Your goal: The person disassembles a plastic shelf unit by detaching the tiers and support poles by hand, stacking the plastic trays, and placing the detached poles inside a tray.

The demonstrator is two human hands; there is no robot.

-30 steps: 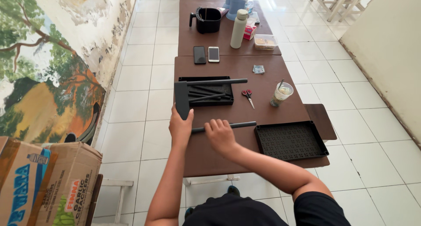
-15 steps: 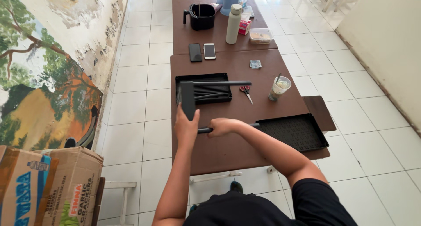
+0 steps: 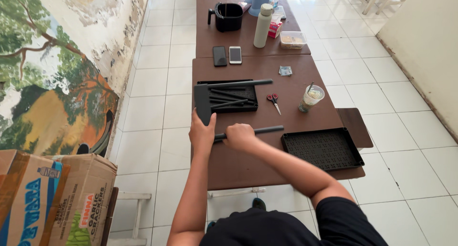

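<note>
Item: dark grey upright panel [image 3: 202, 103], stood on edge at the left side of the brown table [image 3: 248, 172], about 10 o'clock from the table's centre. It is gripped at its lower end by the left hand [image 3: 202, 134], fingers closed on it.

Item: dark grey tube [image 3: 260, 130], laid flat across the table, running from 9 o'clock to 3 o'clock. Its left end is enclosed by the right hand [image 3: 240, 136], fist clamped round it, just beside the left hand; the two hands are close together, almost touching.

Item: shallow black tray of loose rods [image 3: 229, 96], at 12 o'clock from the hands, directly behind the panel. One long rod [image 3: 241, 83] is rested across its far rim.

Item: black perforated tray [image 3: 322, 148], at 3 o'clock from the hands, near the tube's free end.

Item: red-handled scissors [image 3: 273, 101], at 1 o'clock, between the rod tray and an iced drink in a clear cup [image 3: 310, 98].

Item: two phones [image 3: 227, 55], white bottle [image 3: 262, 25] and black pitcher [image 3: 229, 16], on the far table at 12 o'clock, well apart from the hands.

Item: printed cardboard box [image 3: 52, 198], on the floor at 8 o'clock.
</note>
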